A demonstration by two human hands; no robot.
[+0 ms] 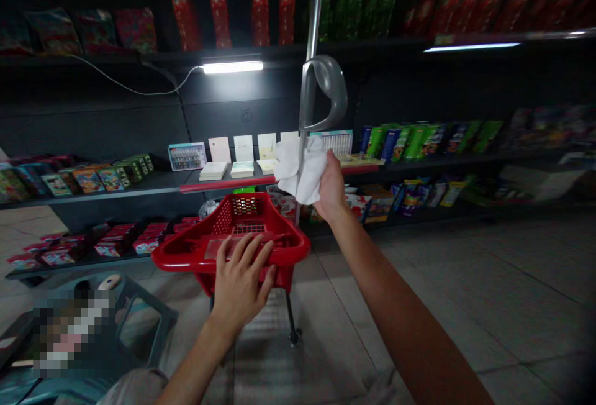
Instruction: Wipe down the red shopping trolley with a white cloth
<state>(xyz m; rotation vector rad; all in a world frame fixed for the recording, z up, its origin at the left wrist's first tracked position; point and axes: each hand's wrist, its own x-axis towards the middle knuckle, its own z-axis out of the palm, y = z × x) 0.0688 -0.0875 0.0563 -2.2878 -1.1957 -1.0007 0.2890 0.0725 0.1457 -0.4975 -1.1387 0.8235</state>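
My left hand point(243, 271) lies palm down across the handle of a red shopping cart point(230, 265), its fingers stretched out and somewhat apart. A white cloth point(302, 172) is gripped in my closed right hand point(331, 187), raised beyond the cart's right side. The cloth is folded around an upright metal pole point(315, 13) and touches it. Just above the cloth, a grey curved loop point(338, 91) sticks out from the pole to the right. The fingers behind the cloth are mostly hidden.
Dark shelves with a red edge strip point(228, 185) stand ahead, carrying red bottles point(261, 4), notebooks point(214, 170), green packages point(416, 142) and boxes point(112, 177). A lit tube lamp point(233, 68) hangs under the upper shelf. A grey-blue plastic stool point(151, 312) stands at lower left.
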